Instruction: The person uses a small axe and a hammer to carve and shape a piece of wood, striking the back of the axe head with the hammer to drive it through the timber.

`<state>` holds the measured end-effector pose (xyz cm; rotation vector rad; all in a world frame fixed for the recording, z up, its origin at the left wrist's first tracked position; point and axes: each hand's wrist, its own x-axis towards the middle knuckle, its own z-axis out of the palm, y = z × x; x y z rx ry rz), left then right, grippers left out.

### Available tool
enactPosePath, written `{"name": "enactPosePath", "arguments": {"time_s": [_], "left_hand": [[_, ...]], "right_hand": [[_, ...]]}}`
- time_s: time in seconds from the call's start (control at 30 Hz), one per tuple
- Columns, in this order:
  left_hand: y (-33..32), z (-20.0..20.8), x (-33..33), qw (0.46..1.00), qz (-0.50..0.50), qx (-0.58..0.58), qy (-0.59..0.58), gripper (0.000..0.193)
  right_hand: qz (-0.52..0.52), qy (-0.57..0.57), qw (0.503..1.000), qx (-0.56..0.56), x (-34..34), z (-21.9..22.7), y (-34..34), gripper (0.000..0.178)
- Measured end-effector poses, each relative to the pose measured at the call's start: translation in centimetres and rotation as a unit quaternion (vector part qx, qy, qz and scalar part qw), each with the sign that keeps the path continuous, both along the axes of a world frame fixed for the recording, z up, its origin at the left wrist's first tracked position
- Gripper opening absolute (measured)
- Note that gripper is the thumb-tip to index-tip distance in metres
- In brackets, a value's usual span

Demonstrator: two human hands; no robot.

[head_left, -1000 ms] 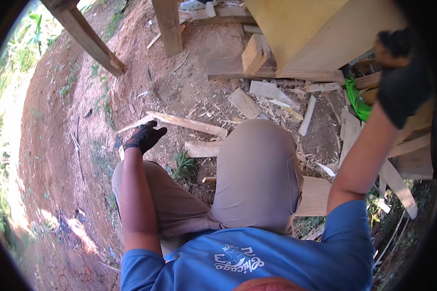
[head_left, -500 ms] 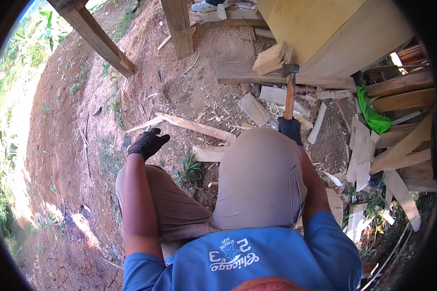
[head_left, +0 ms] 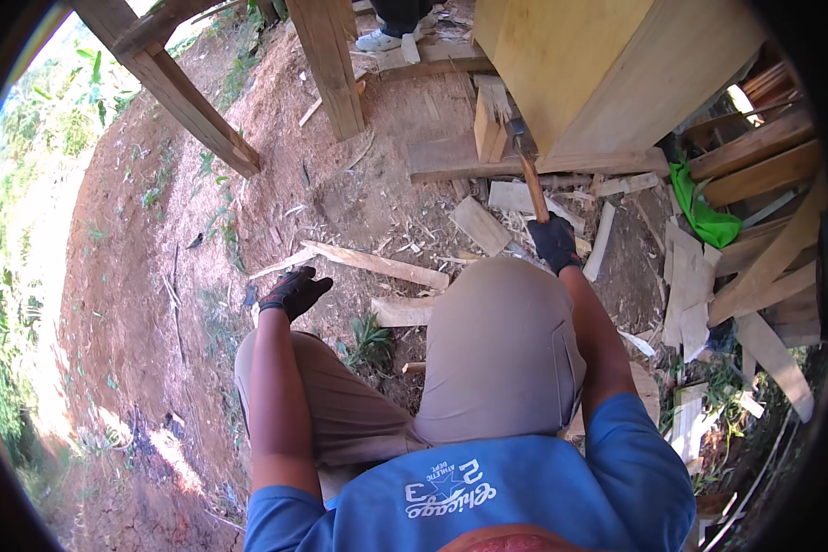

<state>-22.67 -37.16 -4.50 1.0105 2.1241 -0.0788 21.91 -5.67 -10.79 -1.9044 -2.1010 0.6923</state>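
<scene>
My right hand (head_left: pixel 554 243), in a dark glove, is wrapped round the wooden handle of a hatchet (head_left: pixel 534 189) beyond my right knee. Its dark metal head meets or nearly meets the right side of a short wood block (head_left: pixel 489 129). That block has a splintered upper end and rests against a flat plank (head_left: pixel 451 158) on the ground. My left hand (head_left: pixel 296 291), also gloved, hovers past my left knee with nothing in it, fingers loosely bent and thumb apart. A long pale wood strip (head_left: pixel 377 264) lies just beyond it.
A large yellowish wooden panel (head_left: pixel 580 74) stands right of the block. Wooden posts (head_left: pixel 327 69) rise at the far left. Boards (head_left: pixel 764 175) and a green cloth (head_left: pixel 704 213) are piled at the right. Another person's shoe (head_left: pixel 377 40) shows at the far edge. Offcuts and chips litter the soil.
The hatchet has swung left, its handle now leaning toward the block. The block, angled before, has turned more upright. My left hand stays beyond my left knee, and the view has shifted slightly.
</scene>
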Motion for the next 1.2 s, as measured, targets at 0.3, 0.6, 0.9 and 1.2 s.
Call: {"name": "enactPosePath", "arguments": {"time_s": [0.3, 0.6, 0.9, 1.2], "left_hand": [[0.2, 0.1, 0.0, 1.0, -0.015, 0.011, -0.006, 0.084], [0.7, 1.6, 0.4, 1.0, -0.024, -0.01, -0.018, 0.082], [-0.2, 1.8, 0.2, 1.0, -0.015, -0.013, -0.009, 0.082], [0.3, -0.2, -0.8, 0.999, -0.034, -0.012, -0.006, 0.079]], "right_hand": [[-0.074, 0.201, 0.976, -0.046, -1.3, 4.2, -3.0, 0.032], [-0.064, 0.274, 0.952, -0.122, -5.4, 4.0, 0.9, 0.03], [-0.045, 0.204, 0.973, -0.101, -4.6, 2.8, 2.3, 0.033], [0.035, 0.372, 0.897, 0.236, -8.0, 31.4, -0.5, 0.038]]}}
